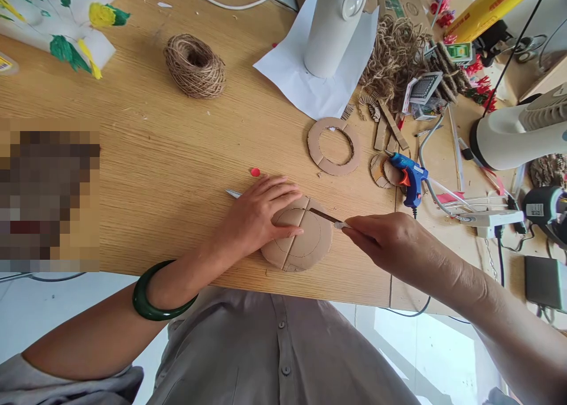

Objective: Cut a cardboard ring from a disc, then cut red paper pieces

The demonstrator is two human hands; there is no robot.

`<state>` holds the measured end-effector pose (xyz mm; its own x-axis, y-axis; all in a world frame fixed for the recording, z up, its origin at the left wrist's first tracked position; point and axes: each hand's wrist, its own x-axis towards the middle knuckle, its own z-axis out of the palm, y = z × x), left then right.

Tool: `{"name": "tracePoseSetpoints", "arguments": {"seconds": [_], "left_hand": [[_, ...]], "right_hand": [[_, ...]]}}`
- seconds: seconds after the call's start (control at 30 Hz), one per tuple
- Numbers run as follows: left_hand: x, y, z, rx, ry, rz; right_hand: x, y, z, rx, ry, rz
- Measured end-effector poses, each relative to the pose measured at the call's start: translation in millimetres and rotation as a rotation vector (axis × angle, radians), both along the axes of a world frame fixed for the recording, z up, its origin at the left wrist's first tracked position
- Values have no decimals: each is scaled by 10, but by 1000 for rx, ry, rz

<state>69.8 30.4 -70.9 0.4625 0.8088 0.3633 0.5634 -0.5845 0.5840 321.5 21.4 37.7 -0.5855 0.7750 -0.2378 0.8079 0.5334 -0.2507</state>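
A round cardboard disc [316,239] lies on the table close to its front edge, with a smaller circle drawn inside it and a crease across. My left hand [266,213] is spread flat over the disc's left part, fingers apart, pressing it down. In my right hand [381,237] is a craft knife [325,215], its dark blade pointing left and its tip touching the disc near the drawn line. A pointed metal tip [233,193] sticks out from beneath my left hand; the rest is hidden. Beyond the disc lies a cardboard ring [313,146].
A twine ball [195,65] sits at the back. A white bottle [332,33] stands on paper [283,62]. On the right lie a blue glue gun [413,177], cardboard scraps [390,127], a power strip [491,218] and cables. A red dot [255,172] is near my left fingers.
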Motion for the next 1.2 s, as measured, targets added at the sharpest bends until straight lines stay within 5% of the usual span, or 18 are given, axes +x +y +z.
{"name": "tracePoseSetpoints", "arguments": {"seconds": [0.3, 0.57, 0.97, 1.2], "left_hand": [[-5, -2, 5, -16, 5, -2], [1, -1, 5, -4, -11, -2], [-11, -3, -4, -4, 7, -29], [-11, -2, -1, 2, 15, -26]], "right_hand": [[-20, 0, 97, -51, -10, -12], [7, -51, -7, 13, 14, -20], [-362, 158, 231, -161, -383, 37], [-356, 272, 185, -215, -349, 35]]}}
